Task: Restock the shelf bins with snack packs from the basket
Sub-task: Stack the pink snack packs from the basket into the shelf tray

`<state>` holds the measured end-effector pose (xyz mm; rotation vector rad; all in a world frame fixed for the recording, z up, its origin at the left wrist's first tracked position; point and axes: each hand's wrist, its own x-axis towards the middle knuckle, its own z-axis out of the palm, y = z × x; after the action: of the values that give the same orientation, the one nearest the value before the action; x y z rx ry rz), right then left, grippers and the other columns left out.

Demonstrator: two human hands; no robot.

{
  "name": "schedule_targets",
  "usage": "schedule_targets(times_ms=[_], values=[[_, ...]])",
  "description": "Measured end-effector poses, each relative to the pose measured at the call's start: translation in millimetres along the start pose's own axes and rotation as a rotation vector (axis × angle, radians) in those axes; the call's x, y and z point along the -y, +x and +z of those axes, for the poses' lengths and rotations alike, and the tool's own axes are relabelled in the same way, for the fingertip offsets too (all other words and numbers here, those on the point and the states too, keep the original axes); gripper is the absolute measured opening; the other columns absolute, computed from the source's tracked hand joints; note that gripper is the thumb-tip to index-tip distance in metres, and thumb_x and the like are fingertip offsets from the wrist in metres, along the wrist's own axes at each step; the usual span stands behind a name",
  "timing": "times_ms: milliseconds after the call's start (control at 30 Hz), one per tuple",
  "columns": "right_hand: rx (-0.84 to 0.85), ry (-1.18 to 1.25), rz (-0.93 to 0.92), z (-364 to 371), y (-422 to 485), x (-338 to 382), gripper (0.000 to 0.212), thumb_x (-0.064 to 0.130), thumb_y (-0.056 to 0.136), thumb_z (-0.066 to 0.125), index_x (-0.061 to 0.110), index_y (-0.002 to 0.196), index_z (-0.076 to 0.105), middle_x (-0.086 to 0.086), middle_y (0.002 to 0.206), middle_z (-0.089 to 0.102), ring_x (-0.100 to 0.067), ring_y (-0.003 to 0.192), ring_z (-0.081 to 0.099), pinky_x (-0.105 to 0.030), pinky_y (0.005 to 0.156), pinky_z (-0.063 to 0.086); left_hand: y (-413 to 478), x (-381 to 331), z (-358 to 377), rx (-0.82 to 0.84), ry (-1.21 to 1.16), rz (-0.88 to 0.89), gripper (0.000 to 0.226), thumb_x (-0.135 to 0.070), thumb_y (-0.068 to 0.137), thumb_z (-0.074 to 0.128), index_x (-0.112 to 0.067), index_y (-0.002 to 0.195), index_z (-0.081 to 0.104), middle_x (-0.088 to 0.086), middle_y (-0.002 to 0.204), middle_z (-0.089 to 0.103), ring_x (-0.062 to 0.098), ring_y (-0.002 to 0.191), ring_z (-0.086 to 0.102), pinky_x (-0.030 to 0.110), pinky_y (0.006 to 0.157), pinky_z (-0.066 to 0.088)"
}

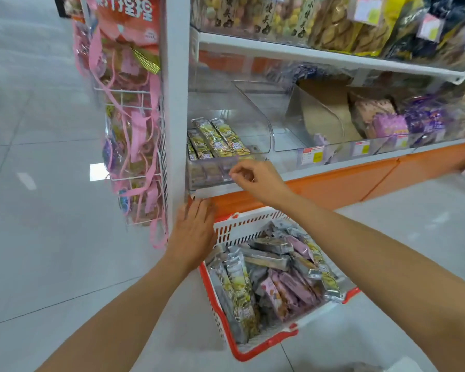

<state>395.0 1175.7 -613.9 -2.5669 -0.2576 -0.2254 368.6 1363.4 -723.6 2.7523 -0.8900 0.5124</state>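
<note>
At centre frame, the right hand (pixel 258 181) curls, grip unclear, just below the yellow-green foil snack packs (pixel 215 138) in the clear plastic bin (pixel 255 122); the left hand (pixel 195 232) lies flat beside the red-and-white plastic basket (pixel 242 224).

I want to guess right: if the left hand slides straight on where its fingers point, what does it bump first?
Probably the orange shelf base under the clear bin: the left hand points at it, fingertips nearly touching, though depth is unclear.
</note>
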Motion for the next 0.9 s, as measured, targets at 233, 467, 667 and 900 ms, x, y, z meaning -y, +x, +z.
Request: schedule_targets(times_ms=[233,467,667,900], values=[[0.241,-0.046,0.215,78.1,-67.9,-51.9,0.023,0.022,0.094,0.060,0.017,0.116,0.062,0.000,0.090,0.064,-0.015,0.079,0.060,-0.035,0.076,0.053,-46.4,5.3,42.2,0.463,-0.023,-0.047,0.080,-0.054,0.099,-0.003,-0.005,0.149,0.034,0.018,0.153,0.038,0.033,0.141,0.036,0.046,0.115,0.033],[0.557,-0.149,0.287,128.4,-104.1,-79.6,0.054,0.031,0.096,0.059,0.021,0.146,0.042,-0.009,0.140,0.049,-0.026,0.116,0.055,-0.031,0.095,0.043,-66.0,12.5,67.1,0.596,-0.052,-0.081,0.064,-0.046,0.104,0.014,-0.015,0.157,-0.006,0.004,0.165,-0.009,0.022,0.151,-0.007,0.042,0.124,0.006],[0.527,-0.207,0.339,141.2,-110.1,-91.2,0.044,0.030,0.091,0.066,0.019,0.132,0.052,-0.007,0.141,0.041,-0.026,0.126,0.047,-0.033,0.097,0.041,-67.2,11.6,67.1,0.599,-0.073,-0.090,0.064,-0.046,0.104,0.014,-0.016,0.156,-0.007,0.003,0.164,-0.011,0.020,0.151,-0.009,0.041,0.124,0.006],[0.500,-0.019,0.339,134.2,-113.8,-92.9,0.026,0.018,0.085,0.073,0.017,0.103,0.053,0.004,0.093,0.056,-0.017,0.086,0.056,-0.027,0.074,0.045,-66.8,12.7,64.8,0.616,-0.100,-0.102,0.064,-0.046,0.105,0.016,-0.017,0.156,-0.007,0.003,0.164,-0.011,0.021,0.151,-0.009,0.042,0.124,0.006]])
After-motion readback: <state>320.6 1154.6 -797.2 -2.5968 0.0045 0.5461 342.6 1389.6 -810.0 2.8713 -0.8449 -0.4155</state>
